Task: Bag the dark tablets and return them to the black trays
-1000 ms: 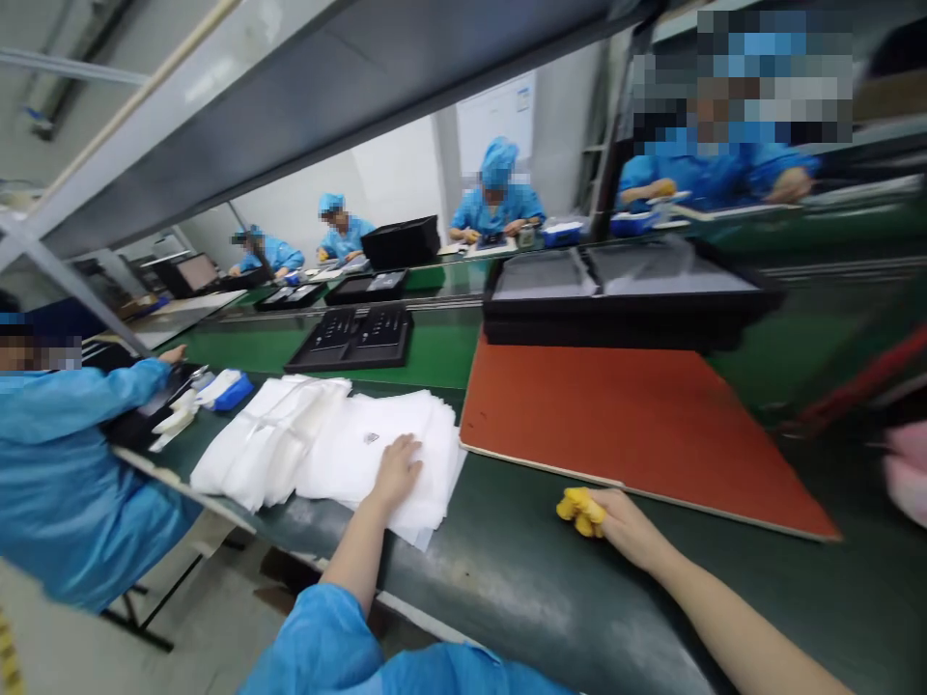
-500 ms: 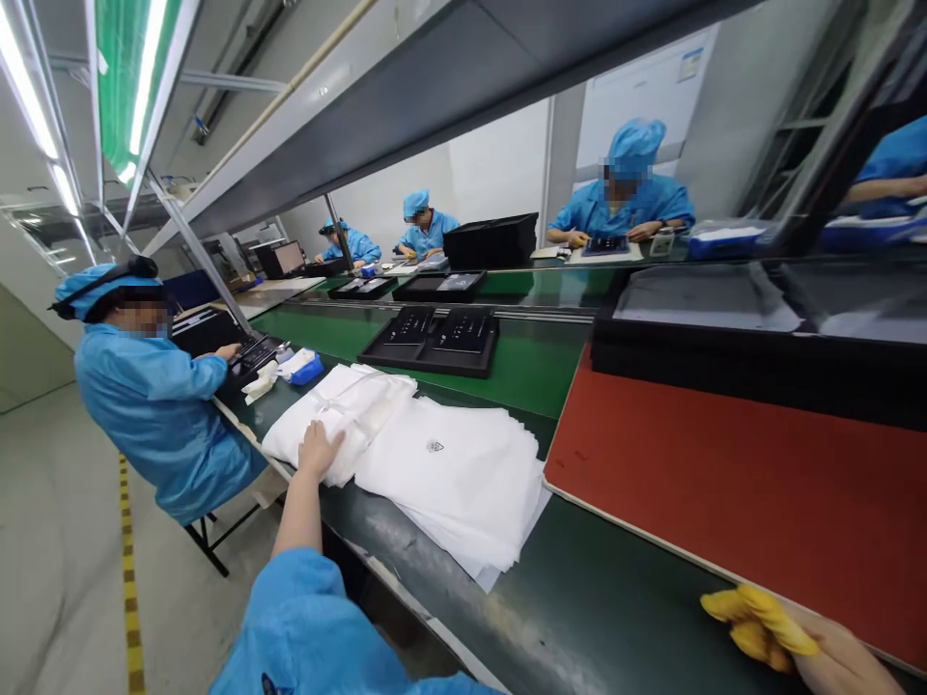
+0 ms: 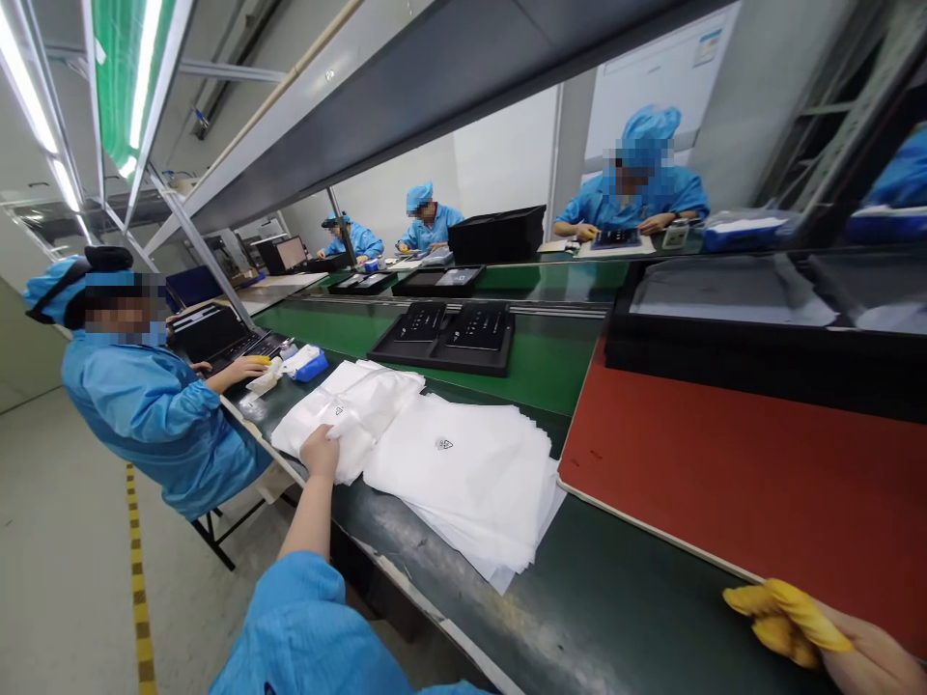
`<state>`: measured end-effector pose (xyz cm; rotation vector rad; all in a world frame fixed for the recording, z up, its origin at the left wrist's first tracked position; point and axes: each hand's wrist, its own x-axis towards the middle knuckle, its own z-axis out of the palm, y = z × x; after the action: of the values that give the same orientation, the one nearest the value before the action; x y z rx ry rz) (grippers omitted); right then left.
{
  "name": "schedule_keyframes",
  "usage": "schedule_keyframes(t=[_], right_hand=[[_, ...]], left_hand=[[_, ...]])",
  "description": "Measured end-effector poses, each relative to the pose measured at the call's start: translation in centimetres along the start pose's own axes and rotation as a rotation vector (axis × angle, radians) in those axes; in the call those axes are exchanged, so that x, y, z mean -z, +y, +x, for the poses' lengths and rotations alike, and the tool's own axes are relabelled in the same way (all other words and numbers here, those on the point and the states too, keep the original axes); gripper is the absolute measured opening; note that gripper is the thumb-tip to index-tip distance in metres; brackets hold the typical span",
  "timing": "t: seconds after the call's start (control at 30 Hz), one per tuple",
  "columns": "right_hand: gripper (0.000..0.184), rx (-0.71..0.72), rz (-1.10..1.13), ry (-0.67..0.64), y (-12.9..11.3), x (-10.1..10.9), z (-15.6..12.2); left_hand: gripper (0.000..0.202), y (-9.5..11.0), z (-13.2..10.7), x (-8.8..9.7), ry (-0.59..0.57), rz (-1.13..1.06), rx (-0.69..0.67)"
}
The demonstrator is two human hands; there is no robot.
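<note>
My left hand (image 3: pixel 320 452) reaches out to the left pile of white bags (image 3: pixel 340 415) and pinches the near edge of its top bag, which lifts a little at my fingers. Right beside it lies a second, flatter pile of white bags (image 3: pixel 470 473) with a small printed mark. My right hand (image 3: pixel 818 632) rests on the dark green table (image 3: pixel 615 608) at the lower right, its fingertips in yellow finger cots and curled, close to the near edge of the red mat (image 3: pixel 760 483). Nothing shows in that hand.
A black tray (image 3: pixel 453 336) with dark parts sits on the green conveyor behind the bags. A long black tray (image 3: pixel 760 328) lies across the far edge of the red mat. A person in a blue gown (image 3: pixel 145 405) works at my left; others sit across the line.
My left hand moved from the flat pile to the left pile and now pinches its top bag. The view swung left, carrying my right hand to the lower right corner.
</note>
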<state>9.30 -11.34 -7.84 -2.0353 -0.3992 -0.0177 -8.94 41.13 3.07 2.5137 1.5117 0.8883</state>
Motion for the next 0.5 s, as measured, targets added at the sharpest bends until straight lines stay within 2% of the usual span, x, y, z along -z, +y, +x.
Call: schedule_keyframes(t=[0.1, 0.23, 0.37, 0.43, 0.5], right_hand=[[0.050, -0.065, 0.200, -0.059, -1.1, 0.3, -0.4], [0.052, -0.091, 0.263, -0.076, -1.5, 0.8, -0.3], [0.054, -0.099, 0.246, -0.249, -0.8, 1.7, 0.8], [0.055, -0.122, 0.228, -0.303, -0.8, 2.0, 1.1], [0.057, -0.120, 0.220, -0.297, -1.3, 2.0, 0.9]], left_hand=[[0.029, 0.7, 1.0, 0.2, -0.029, 0.002, 0.019], [0.033, 1.3, 0.9, 0.1, -0.110, -0.010, -0.068], [0.050, 1.3, 0.5, 0.1, -0.293, -0.010, -0.222], [0.055, 1.2, 0.8, 0.2, -0.404, 0.010, -0.227], [0.055, 1.3, 1.2, 0.3, -0.437, 0.041, -0.197]])
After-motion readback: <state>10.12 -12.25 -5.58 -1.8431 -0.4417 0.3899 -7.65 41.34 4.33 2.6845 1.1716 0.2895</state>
